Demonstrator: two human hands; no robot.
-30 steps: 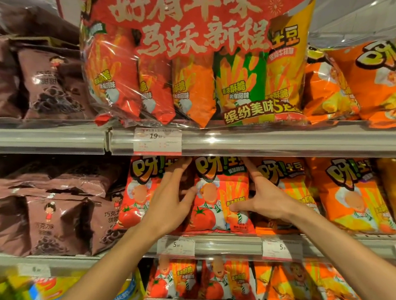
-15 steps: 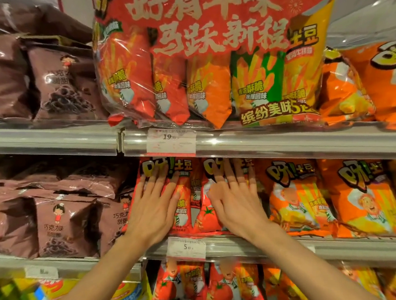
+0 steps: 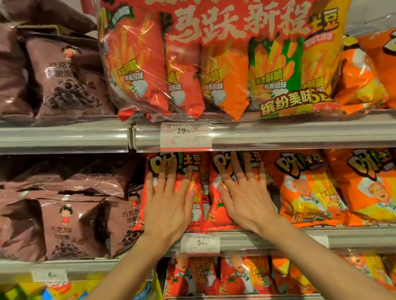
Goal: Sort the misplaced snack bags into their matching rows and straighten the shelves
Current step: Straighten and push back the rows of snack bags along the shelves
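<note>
Two red tomato-flavour snack bags stand side by side on the middle shelf. My left hand (image 3: 166, 200) lies flat with straight fingers against the left red bag (image 3: 195, 190). My right hand (image 3: 242, 193) presses flat on the right red bag (image 3: 218, 210). Both hands cover most of the bags' fronts. To the right stand orange bags (image 3: 308, 188) of the same brand in their own row.
Brown chocolate snack bags (image 3: 72, 227) fill the left of the middle and top shelves. A big red multipack (image 3: 219, 52) sits above on the top shelf rail (image 3: 286, 135). Price tags (image 3: 199, 244) hang on the middle rail. More red and orange bags fill the shelf below.
A second ago my hands gripped the sides of a red bag; now both lie flat, palms against the two red bags. The view has moved closer.
</note>
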